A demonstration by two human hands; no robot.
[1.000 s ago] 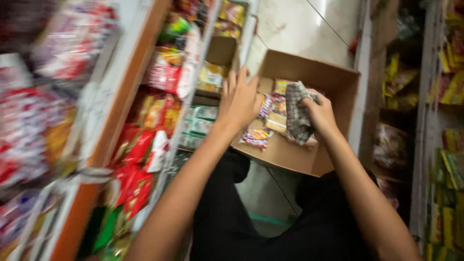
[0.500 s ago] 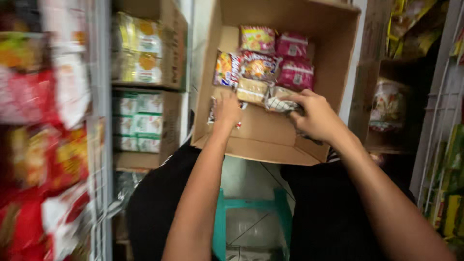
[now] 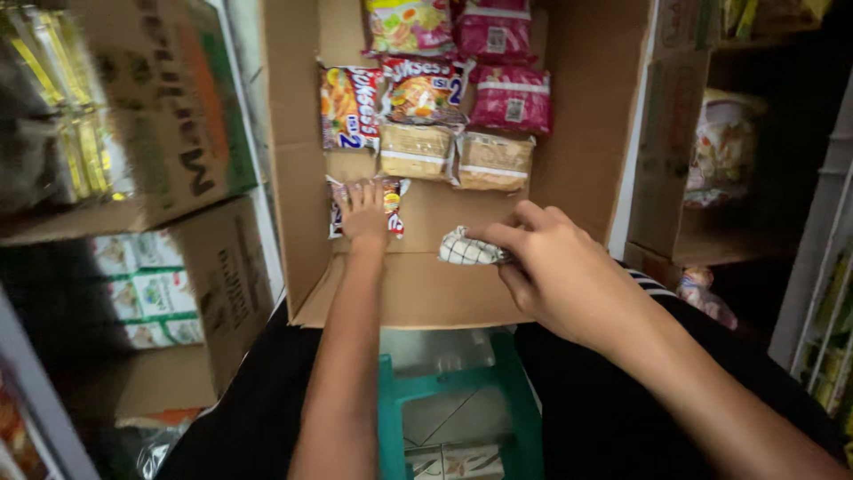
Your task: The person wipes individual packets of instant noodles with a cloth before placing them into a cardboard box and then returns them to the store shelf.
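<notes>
Presently the left hand [image 3: 362,212] is laid flat, fingers spread, on a red packet [image 3: 391,206] lying on the floor of the open box [image 3: 293,178]; nothing is gripped, the packet is only pressed down. The right hand [image 3: 569,276] is closed around a checked packet [image 3: 466,251], pinched between thumb and fingers at the box's near lip.

A slip could be judged likely at that lip: the checked packet is held right over the front edge, above the gap where a green stool [image 3: 444,409] shows between the knees, so a loosened pinch could let it drop out of the box. The red packet could be crumpled if it is pressed harder.

Further back, the rows are packed tight: two orange packets [image 3: 351,107], two pale packets [image 3: 416,151] and pink packets [image 3: 511,100] lie touching one another. Bare cardboard is left only across the near strip, between and beside the hands. The box walls close in on left and right, and stacked cartons [image 3: 160,116] stand just beside the left wall, so sideways room is scant.
</notes>
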